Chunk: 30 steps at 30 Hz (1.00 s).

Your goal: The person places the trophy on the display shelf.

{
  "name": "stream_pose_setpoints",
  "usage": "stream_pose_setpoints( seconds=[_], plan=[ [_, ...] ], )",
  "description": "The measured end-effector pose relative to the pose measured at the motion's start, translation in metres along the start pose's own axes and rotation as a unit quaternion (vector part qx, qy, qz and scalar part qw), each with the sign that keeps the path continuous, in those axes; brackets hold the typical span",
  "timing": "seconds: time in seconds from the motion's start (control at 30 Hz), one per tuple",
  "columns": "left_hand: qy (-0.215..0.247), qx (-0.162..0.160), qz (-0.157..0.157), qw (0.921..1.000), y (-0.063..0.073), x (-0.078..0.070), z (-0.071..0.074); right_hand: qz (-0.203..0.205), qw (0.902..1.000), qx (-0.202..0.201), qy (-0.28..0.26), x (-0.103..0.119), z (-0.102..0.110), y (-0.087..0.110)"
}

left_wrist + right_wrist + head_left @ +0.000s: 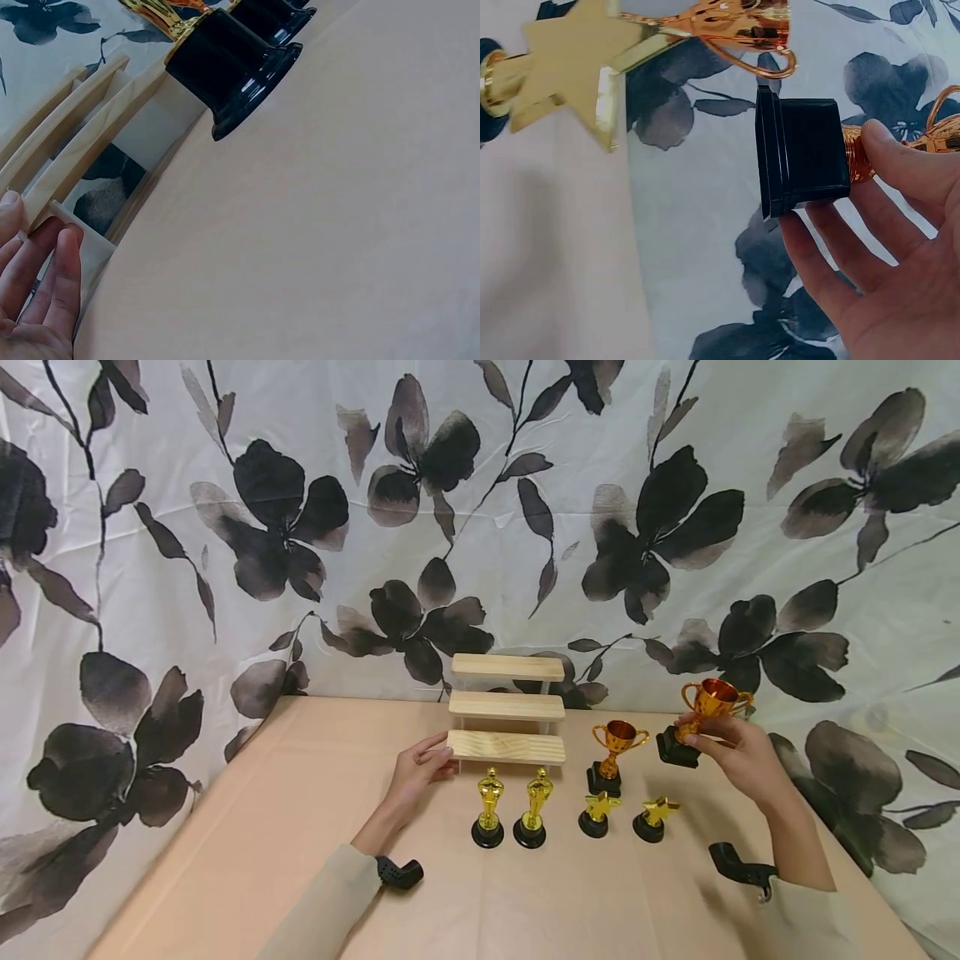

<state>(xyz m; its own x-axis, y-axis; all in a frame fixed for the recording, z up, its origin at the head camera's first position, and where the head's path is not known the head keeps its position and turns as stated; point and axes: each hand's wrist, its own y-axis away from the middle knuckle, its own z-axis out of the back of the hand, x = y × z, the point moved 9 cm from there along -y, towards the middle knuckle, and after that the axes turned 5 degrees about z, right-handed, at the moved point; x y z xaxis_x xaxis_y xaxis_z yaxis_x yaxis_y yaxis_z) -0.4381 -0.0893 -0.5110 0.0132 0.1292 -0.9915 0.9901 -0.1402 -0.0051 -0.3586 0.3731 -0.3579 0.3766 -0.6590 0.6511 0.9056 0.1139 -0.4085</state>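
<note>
Table (300, 810), lower frame: five trophies (489, 806) stand unlifted; right hand (738, 756) grips one raised cup (714, 697); left hand (418, 771) pinches central shelf (507, 705).

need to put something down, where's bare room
The table is bare left of the left hand, and between the sleeves on the near side of the figurine trophies. The wooden shelf has bare steps too. Crowded: from those figurines across to the star trophies and the standing cup, beside the right hand with its held cup.
</note>
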Motion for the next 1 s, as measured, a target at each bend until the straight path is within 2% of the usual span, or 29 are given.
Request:
stream_pose_setpoints(
  seconds=[0.3, 0.5, 0.73, 1.0],
  plan=[
    [0.004, -0.001, 0.004, 1.0, 0.001, 0.002, -0.001, 0.005, 0.9978, 0.009, 0.065, 0.018, 0.004, -0.015],
    [0.009, 0.0, 0.002, 1.0, 0.003, 0.0, 0.001, 0.013, 0.9974, 0.008, 0.07, 0.031, 0.003, -0.026],
    [0.01, 0.002, 0.001, 1.0, 0.005, -0.001, 0.003, 0.01, 0.998, 0.026, 0.057, 0.045, -0.004, -0.035],
    [0.013, 0.012, 0.0, 0.9998, 0.005, 0.0, 0.002, 0.019, 0.9967, 0.031, 0.073, 0.059, -0.003, -0.043]
  ],
)
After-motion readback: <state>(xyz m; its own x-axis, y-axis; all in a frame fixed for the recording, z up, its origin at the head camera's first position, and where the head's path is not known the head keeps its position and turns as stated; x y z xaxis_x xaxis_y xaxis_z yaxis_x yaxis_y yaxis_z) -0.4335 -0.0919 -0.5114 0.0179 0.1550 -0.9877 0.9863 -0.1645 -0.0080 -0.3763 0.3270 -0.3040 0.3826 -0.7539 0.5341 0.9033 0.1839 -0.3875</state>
